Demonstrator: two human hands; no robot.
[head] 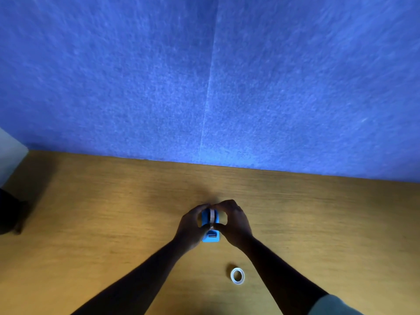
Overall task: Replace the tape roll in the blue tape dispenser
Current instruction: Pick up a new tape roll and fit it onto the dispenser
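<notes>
The blue tape dispenser point(211, 236) stands on the wooden table point(91, 223), its cutter end toward me. A pale tape roll point(212, 216) sits upright in its middle. My left hand point(190, 226) wraps the dispenser's left side. My right hand point(234, 220) curls over its right side, fingertips at the roll. Both hands hide most of the dispenser's body. A second, thin white tape roll point(237, 276) lies flat on the table, nearer to me and to the right of my right forearm.
A blue felt partition point(204, 87) rises straight from the table's far edge. A dark object point(9, 212) sits at the left edge of the table, with a pale surface point(9, 153) above it.
</notes>
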